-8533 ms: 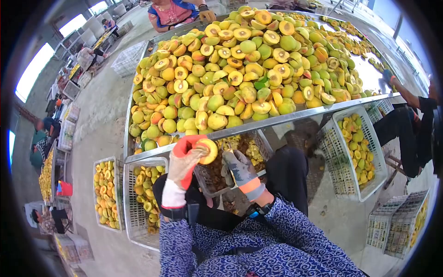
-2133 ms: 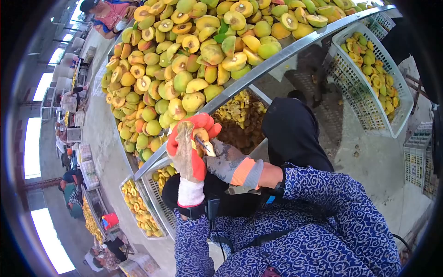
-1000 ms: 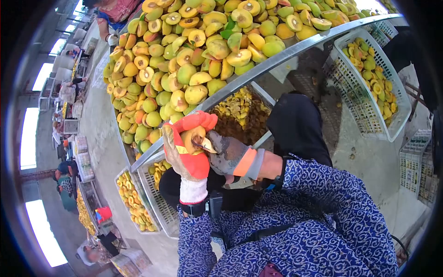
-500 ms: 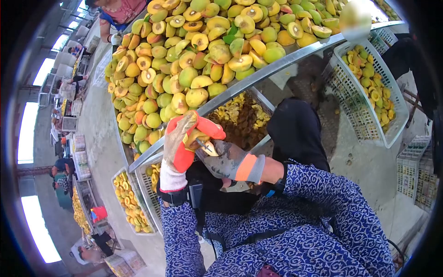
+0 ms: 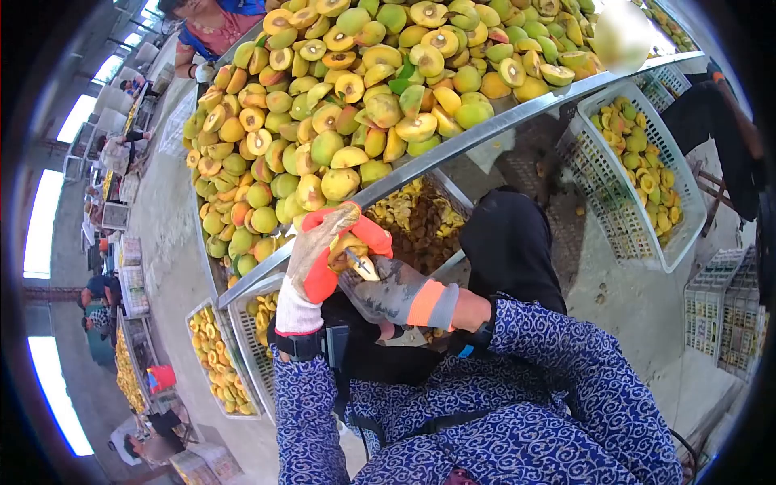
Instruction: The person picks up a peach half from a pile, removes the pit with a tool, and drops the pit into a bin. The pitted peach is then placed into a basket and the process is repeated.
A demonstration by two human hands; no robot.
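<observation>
My left hand (image 5: 311, 255), in a white and orange glove, is closed around a yellow peach piece (image 5: 347, 244). My right hand (image 5: 386, 293), in a dirty grey glove with an orange band, meets it from the right, its fingers closed. Between them shows the dark metal blade of a small knife (image 5: 354, 259), against the fruit; its handle is hidden in the right glove. A pale sliver beside the blade is too small to tell apart. Just beyond the hands, a metal-edged table (image 5: 485, 123) bears a big heap of halved peaches (image 5: 323, 121).
Below the table edge stands a crate (image 5: 459, 192) of yellow pieces and brown pits. Crates of cut peaches stand at my left (image 5: 204, 356) and right (image 5: 677, 230). Across the heap is a person in a pink top (image 5: 218, 32). Other people work along the left.
The whole view has shifted slightly. Both hands stay together at the peach, and the blade and pale sliver sit at a slightly different angle.
</observation>
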